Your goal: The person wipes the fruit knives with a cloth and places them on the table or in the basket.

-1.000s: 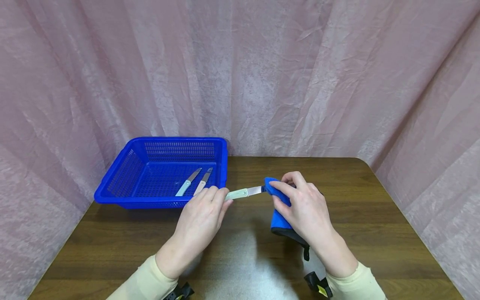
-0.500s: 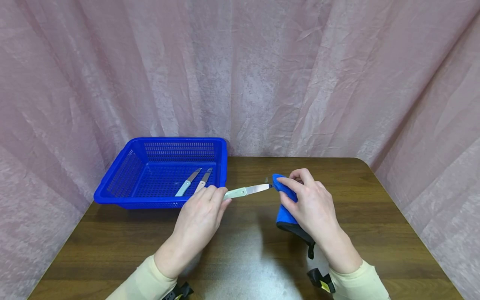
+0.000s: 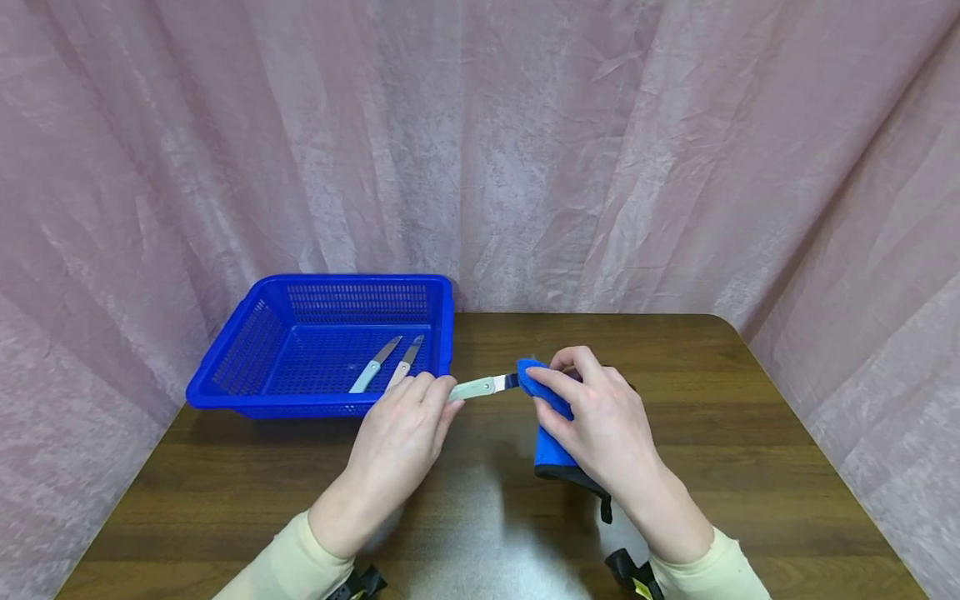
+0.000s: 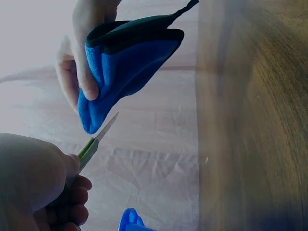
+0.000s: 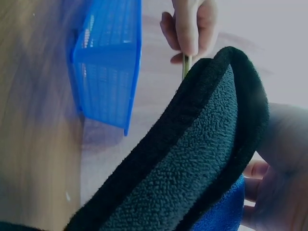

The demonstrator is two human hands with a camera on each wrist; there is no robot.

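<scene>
My left hand (image 3: 401,425) grips the pale green handle of a small knife (image 3: 474,388), its blade pointing right. In the left wrist view the thumb lies along the handle and the fingers curl under it. My right hand (image 3: 600,417) pinches a folded blue cloth (image 3: 553,448) with black edging and a small hanging loop. The cloth overlaps the outer part of the blade in the head view, hiding the tip. From the right wrist, the cloth's dark grey inner side (image 5: 183,159) fills the middle and covers the blade.
A blue plastic basket (image 3: 322,402) stands at the left of the brown wooden table (image 3: 720,400). Inside lie a light blue-handled knife (image 3: 373,367) and a pale pink-handled knife (image 3: 406,362). A pink curtain (image 3: 525,167) hangs behind the table.
My right hand and the cloth moved right toward the blade tip, baring more of the blade, then came back left over it. The left hand stays nearly still with the knife.
</scene>
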